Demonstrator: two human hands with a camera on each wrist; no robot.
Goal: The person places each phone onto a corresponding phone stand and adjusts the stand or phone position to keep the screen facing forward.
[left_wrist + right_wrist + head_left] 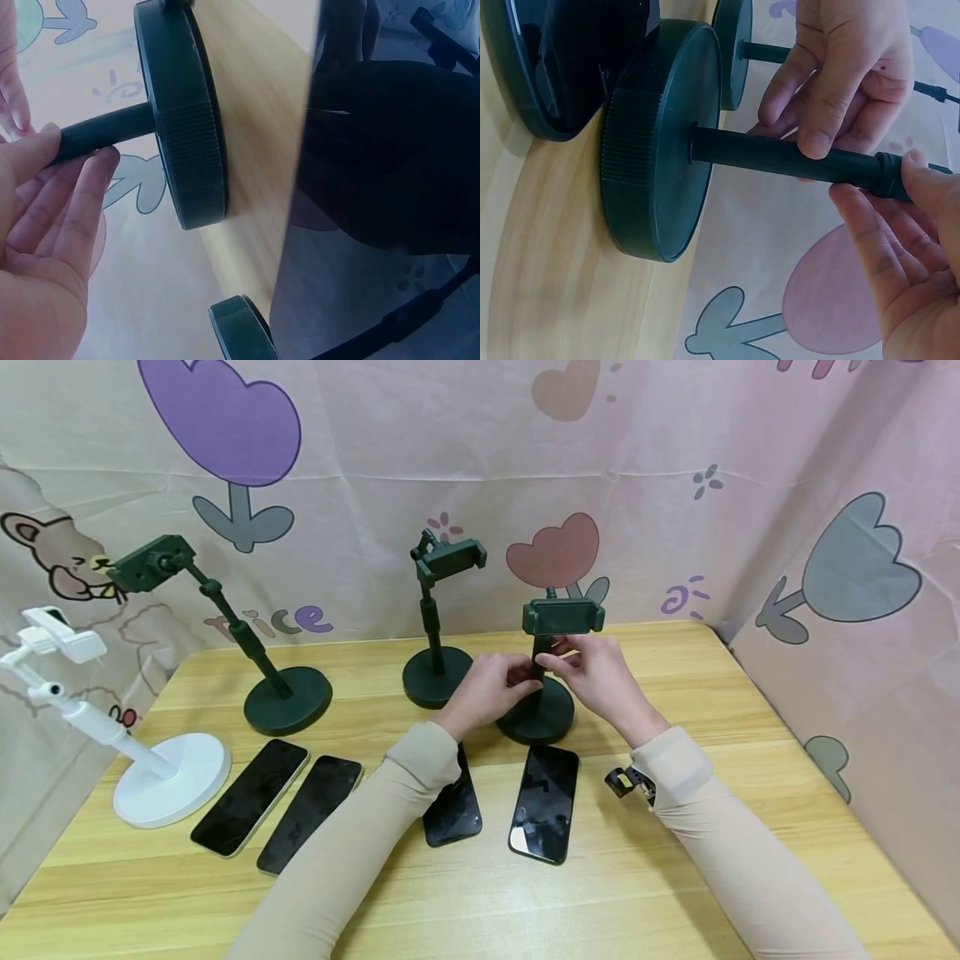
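Observation:
A dark green phone stand [538, 714] with a round base stands at the right of the table, its clamp [564, 617] at the top. My left hand [491, 687] pinches the stand's pole between thumb and fingers. Just above it, my right hand [596, 675] grips the same pole near a ringed collar [887, 174]. The right wrist view shows both hands on the pole [765, 154], close together. In the left wrist view the fingers wrap the pole [112, 133] above the ridged base [187, 142].
Two more green stands [288, 700] [437, 677] and a white stand [172, 781] stand to the left. Several dark phones lie in front, one phone [544, 802] before the held stand and another phone [452, 806] partly under my left sleeve. A printed curtain [375, 427] hangs behind.

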